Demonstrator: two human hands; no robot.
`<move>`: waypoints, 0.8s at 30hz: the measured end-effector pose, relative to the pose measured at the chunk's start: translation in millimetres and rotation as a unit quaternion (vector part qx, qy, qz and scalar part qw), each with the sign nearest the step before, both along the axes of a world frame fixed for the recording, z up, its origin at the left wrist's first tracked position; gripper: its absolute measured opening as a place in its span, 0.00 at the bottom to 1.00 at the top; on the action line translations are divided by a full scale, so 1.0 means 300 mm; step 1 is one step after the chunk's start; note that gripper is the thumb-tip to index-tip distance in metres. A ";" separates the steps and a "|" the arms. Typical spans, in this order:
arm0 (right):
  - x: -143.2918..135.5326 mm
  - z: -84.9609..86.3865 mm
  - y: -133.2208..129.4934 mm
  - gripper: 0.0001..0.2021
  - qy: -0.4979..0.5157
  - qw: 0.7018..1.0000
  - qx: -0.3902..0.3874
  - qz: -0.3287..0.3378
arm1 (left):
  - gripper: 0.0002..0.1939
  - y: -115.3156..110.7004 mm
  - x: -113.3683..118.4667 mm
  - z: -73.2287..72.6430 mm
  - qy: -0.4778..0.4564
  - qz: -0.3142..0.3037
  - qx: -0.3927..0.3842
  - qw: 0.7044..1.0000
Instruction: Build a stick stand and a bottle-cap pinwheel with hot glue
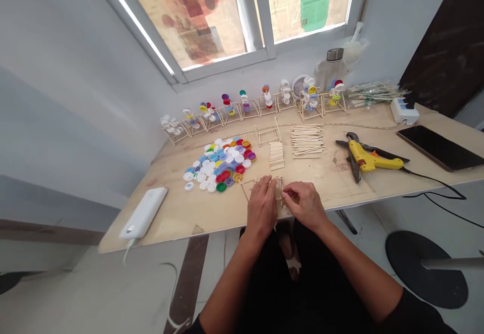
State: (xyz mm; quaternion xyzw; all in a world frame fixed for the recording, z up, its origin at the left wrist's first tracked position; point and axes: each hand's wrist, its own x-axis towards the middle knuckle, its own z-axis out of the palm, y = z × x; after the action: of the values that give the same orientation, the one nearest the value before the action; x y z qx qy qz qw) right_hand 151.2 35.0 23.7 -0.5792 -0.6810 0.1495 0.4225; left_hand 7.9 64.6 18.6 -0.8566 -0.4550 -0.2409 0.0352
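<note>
Close to the table's front edge lies a small frame of thin wooden sticks (245, 188), partly hidden under my hands. My left hand (261, 205) covers its middle, with the fingers bent and close together on the sticks. At its right side my right hand (305, 204) has thumb and forefinger pinched at a stick of the frame. Just beyond my hands sit a pile of short cut sticks (277, 156) and a pile of longer sticks (307, 140). Another stick frame (267, 134) stands behind the short pile.
Colourful bottle caps (223, 165) lie heaped to the left, with a white power bank (144, 213) nearer the edge. A yellow glue gun (372, 160) rests on the right, its cord over the edge, beside a phone (442, 146). Stick stands with cap wheels (245, 104) line the back.
</note>
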 end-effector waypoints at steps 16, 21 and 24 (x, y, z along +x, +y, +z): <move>-0.002 -0.011 0.003 0.02 -0.049 0.999 -0.008 0.005 | 0.20 0.026 0.012 -0.021 0.025 -0.003 -0.038 0.999; 0.001 -0.017 0.003 0.02 -0.052 0.999 -0.008 0.006 | 0.19 0.029 0.014 -0.027 0.016 -0.007 -0.036 0.999; 0.002 -0.019 0.003 0.03 -0.055 0.998 -0.007 0.007 | 0.20 0.028 0.014 -0.028 0.023 -0.005 -0.032 0.999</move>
State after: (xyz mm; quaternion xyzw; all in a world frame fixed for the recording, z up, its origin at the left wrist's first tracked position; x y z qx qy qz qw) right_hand 151.8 36.0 17.9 -0.5846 -0.7060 0.1254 0.3795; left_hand 12.1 73.1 10.1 -0.8650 -0.4568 -0.2069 0.0172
